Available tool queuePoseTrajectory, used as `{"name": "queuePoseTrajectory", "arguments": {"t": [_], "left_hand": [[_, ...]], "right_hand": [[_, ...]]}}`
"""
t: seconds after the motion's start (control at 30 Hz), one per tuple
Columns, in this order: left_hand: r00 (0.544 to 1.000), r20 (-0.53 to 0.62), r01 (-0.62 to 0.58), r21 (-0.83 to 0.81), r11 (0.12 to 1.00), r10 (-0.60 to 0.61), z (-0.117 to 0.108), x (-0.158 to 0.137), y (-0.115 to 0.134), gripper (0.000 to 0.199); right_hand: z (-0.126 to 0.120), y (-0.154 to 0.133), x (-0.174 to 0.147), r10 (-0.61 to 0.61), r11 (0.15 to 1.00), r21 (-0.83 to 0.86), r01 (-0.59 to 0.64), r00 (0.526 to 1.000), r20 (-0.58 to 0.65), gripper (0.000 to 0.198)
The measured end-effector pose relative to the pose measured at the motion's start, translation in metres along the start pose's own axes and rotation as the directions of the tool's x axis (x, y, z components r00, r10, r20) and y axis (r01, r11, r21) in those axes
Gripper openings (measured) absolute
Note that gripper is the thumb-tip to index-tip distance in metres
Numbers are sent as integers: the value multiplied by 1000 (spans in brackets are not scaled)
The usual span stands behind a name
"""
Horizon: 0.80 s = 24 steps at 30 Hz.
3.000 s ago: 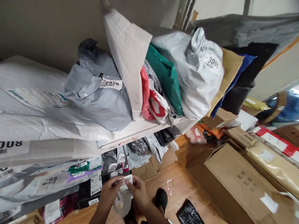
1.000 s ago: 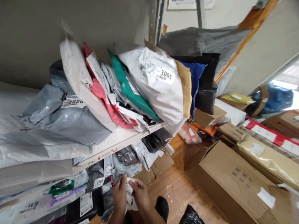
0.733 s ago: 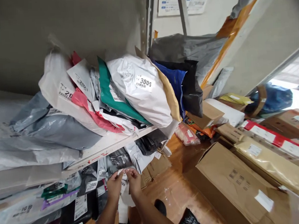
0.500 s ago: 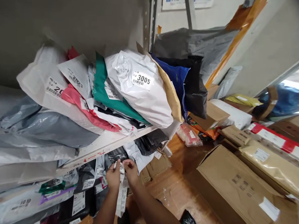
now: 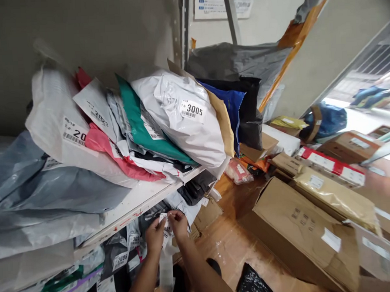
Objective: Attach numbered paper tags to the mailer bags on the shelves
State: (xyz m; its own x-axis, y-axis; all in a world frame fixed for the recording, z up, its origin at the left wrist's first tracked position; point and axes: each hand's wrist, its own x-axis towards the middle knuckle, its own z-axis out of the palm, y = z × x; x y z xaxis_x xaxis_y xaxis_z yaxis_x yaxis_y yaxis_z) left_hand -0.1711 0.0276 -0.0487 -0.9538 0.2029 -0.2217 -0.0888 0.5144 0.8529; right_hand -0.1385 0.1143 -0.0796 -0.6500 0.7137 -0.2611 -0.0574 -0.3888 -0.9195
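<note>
Wooden flooring point(image 5: 233, 248) runs under us, littered with cardboard boxes point(image 5: 304, 227). Nearest, our left hand point(image 5: 155, 236) and right hand point(image 5: 179, 221) meet just under the white shelf point(image 5: 135, 203), fingertips pinching the top of a strip of white number labels point(image 5: 166, 261) that hangs down between our forearms. Just beyond sit parcels on the lower level, one tagged 2008 point(image 5: 121, 258). Above, we see leaning mail bags, a white one marked 3005 point(image 5: 187, 124). Farther right, daylight enters through an open doorway point(image 5: 365, 93).
</note>
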Motion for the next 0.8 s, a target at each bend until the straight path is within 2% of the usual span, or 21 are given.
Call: {"name": "queuePoseTrajectory", "arguments": {"t": [0.17, 0.23, 0.37, 0.53, 0.6, 0.63, 0.67, 0.7, 0.8], "left_hand": [[993, -66, 109, 152, 982, -100, -9, 1, -10, 47], [993, -53, 109, 171, 979, -102, -11, 2, -12, 49], [996, 88, 13, 137, 991, -25, -16, 2, -19, 46], [972, 223, -93, 108, 990, 67, -34, -13, -31, 47], [965, 249, -110, 96, 989, 83, -41, -23, -35, 49], [962, 258, -110, 87, 990, 84, -44, -28, -38, 51], [961, 265, -106, 78, 991, 82, -46, -32, -40, 53], [959, 272, -99, 71, 993, 76, -47, -35, -43, 55], [957, 285, -72, 61, 996, 52, -48, -40, -49, 63]], "right_hand": [[16, 8, -3, -80, 993, -93, 75, 995, -52, 14], [20, 13, -1, -94, 989, -123, 85, 993, -73, 13], [22, 20, 7, -108, 978, -190, 90, 990, -86, 11], [24, 23, 6, -108, 950, -306, 63, 985, -132, 8], [27, 19, -1, -168, 920, -383, 81, 966, -199, 29], [29, 15, -5, -222, 887, -447, 115, 956, -193, 39], [30, 10, -9, -272, 842, -514, 166, 952, -138, 43], [31, 4, -13, -304, 790, -568, 229, 952, -40, 38], [28, -11, -23, -278, 698, -598, 394, 919, 281, 13]]}}
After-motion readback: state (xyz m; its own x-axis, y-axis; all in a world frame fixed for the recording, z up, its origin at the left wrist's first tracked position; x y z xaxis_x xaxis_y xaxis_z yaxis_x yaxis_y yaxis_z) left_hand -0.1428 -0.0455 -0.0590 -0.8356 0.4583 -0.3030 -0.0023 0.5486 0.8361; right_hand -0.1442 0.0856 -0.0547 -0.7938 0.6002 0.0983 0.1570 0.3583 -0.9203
